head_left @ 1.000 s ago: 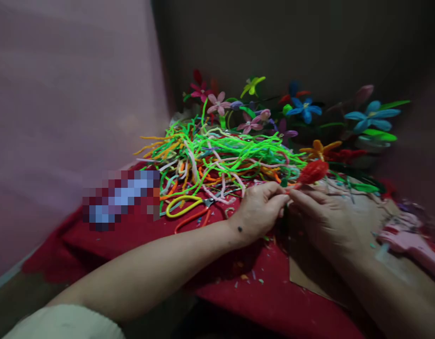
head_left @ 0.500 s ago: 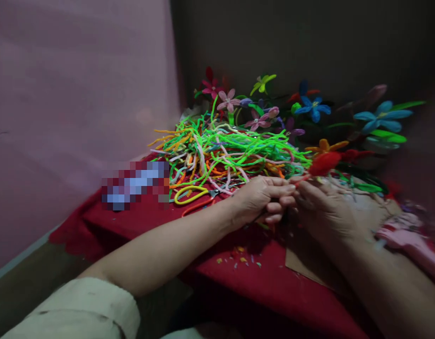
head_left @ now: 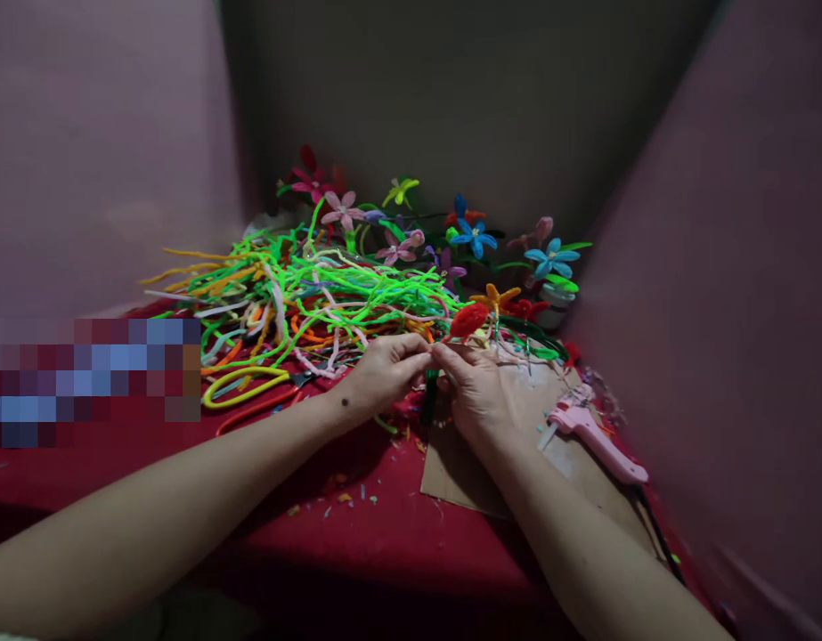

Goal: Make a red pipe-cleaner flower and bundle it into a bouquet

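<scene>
The left hand (head_left: 387,369) lies knuckles up on the red cloth (head_left: 384,534), fingers curled together and pinched. Its fingertips meet those of the right hand (head_left: 474,392), which is also closed, thumb and forefinger pressed together. Both pinch the stem of a red pipe-cleaner flower (head_left: 468,319). The fuzzy head of this flower stands just above and beyond the right fingertips, tilted away from the person. A dark green length (head_left: 428,402) hangs down in the gap between the two hands; whether it belongs to the same stem cannot be told.

The heel of the right hand and its forearm rest on a flat piece of brown cardboard (head_left: 464,472). A pink glue gun (head_left: 594,432) lies on that cardboard just to the outer side of the right wrist, apart from it.

Just beyond the left hand's knuckles spreads a loose tangle of pipe cleaners (head_left: 317,303), mostly bright green with orange, pink and white strands. Scissors with a yellow handle loop (head_left: 243,387) lie to the outer side of the left wrist, near it but not touching.

Farther beyond both hands, finished pipe-cleaner flowers stand against the dark wall, among them an orange flower (head_left: 494,296) close behind the red one, a blue flower (head_left: 474,236) and a pink flower (head_left: 342,209). Small coloured clippings (head_left: 347,499) dot the cloth beneath the left forearm.
</scene>
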The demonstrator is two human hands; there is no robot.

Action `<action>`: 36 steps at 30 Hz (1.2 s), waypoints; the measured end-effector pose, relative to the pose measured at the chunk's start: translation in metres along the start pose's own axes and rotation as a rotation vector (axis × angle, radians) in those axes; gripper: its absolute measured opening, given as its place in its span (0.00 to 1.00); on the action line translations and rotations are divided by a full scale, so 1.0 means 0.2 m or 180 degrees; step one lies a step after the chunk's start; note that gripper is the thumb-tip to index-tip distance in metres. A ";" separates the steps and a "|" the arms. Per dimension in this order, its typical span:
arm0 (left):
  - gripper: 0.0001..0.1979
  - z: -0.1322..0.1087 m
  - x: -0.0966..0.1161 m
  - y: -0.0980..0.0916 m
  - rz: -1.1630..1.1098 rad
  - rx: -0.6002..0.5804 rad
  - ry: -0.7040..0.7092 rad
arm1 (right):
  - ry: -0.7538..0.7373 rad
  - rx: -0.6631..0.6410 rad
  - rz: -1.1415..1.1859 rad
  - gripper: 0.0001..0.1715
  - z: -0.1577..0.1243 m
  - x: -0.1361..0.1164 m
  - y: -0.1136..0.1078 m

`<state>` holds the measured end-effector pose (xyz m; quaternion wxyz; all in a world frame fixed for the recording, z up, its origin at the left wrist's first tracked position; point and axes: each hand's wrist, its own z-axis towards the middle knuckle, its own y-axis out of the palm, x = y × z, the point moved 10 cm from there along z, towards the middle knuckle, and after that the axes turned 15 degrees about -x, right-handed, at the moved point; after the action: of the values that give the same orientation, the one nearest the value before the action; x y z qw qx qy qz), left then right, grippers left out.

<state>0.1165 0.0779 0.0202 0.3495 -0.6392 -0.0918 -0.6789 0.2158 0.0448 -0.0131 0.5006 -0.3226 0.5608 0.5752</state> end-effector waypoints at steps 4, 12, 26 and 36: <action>0.11 -0.02 -0.08 0.05 -0.1521 -0.0449 -0.0254 | -0.0029 -0.0324 -0.0100 0.11 0.00 -0.02 0.07; 0.08 -0.04 -0.05 0.13 -0.2581 -0.1126 -0.0222 | 0.0098 -0.0572 0.0300 0.08 -0.01 -0.03 0.13; 0.11 -0.06 0.11 -0.08 0.0949 0.0238 0.0598 | 0.0238 -0.0100 0.0305 0.11 0.02 -0.03 0.09; 0.08 -0.04 -0.03 0.18 -0.2700 -0.1715 -0.0256 | -0.0198 -0.0928 0.0017 0.04 -0.01 -0.12 0.15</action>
<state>0.1312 0.0480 0.0014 -0.1384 -0.6387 -0.1784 -0.7355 0.1935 0.0426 0.0184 0.4640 -0.3724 0.4564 0.6616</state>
